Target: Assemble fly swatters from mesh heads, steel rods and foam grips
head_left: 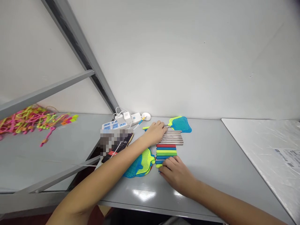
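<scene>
My left hand (156,132) reaches to the back, closed over the shafts of fly swatters; their blue mesh head (181,124) shows to its right and a yellow-green handle end (145,127) to its left. Just in front of it lies a row of bare metal rods (172,137), their left ends close to my fingers. Nearer me, coloured fly swatter handles (166,151) in red, blue, yellow and green lie side by side. My right hand (177,173) curls its fingers over the nearest handles; the fingertips are partly hidden. Left of these is a stack of blue and yellow swatter heads (138,165).
A power strip (114,125) with chargers and a round white device (146,116) stand by the wall. A phone (119,147) lies beside my left forearm. Pink and yellow corded items (30,122) are heaped left, beyond a metal frame (89,62). A white wrapped sheet (269,150) lies right.
</scene>
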A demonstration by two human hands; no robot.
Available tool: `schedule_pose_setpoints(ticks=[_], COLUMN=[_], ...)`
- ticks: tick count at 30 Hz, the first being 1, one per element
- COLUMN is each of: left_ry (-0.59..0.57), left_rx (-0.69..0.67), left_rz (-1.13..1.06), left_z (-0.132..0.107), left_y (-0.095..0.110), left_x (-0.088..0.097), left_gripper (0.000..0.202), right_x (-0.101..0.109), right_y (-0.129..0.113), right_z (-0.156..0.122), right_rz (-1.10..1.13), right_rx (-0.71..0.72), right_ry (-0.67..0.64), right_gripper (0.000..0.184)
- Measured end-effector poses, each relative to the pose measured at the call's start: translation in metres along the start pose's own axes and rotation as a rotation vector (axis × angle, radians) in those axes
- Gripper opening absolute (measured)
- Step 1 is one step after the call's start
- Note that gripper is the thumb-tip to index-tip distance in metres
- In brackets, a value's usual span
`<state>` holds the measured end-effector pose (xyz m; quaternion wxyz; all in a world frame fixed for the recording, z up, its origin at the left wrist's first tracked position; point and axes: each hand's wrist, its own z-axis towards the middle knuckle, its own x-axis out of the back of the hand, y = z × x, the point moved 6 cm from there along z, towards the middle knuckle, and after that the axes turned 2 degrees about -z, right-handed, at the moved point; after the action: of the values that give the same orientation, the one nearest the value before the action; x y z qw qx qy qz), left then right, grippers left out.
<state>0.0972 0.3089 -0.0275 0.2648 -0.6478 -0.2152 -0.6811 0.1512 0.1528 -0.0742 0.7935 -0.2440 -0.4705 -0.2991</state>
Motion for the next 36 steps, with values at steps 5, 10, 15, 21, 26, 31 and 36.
schedule_pose_setpoints(ticks=[5,10,15,21,26,31,36], left_ry=[0.048,0.058,-0.018,-0.034,0.175,0.377,0.332], left_rx=[0.048,0.09,0.082,0.285,0.458,0.784,0.869], left_rz=[-0.01,-0.028,-0.18,-0.458,-0.966,-1.965,-2.009], left_z=[-0.027,-0.09,-0.128,-0.128,-0.138,-0.147,-0.166], left_y=[0.003,0.035,0.106,0.137,0.149,0.155,0.136], left_x=[0.035,0.062,0.02,-0.017,0.001,-0.038,-0.051], left_gripper=[0.029,0.027,0.015,0.013,0.016,0.031,0.034], right_x=[0.014,0.039,0.045,0.056,0.078,0.064,0.045], right_y=[0.008,0.032,0.036,0.017,0.008,0.002,-0.001], right_z=[0.001,-0.03,-0.054,-0.055,-0.061,-0.05,-0.04], right_rz=[0.065,0.14,0.147,0.253,0.467,0.445,0.333], right_rx=[-0.021,-0.148,-0.236,-0.263,-0.383,-0.317,-0.216], right_ry=[-0.013,-0.024,-0.036,0.01,0.286,0.079,-0.046], right_gripper=[0.016,0.02,0.013,0.016,0.019,0.016,0.015])
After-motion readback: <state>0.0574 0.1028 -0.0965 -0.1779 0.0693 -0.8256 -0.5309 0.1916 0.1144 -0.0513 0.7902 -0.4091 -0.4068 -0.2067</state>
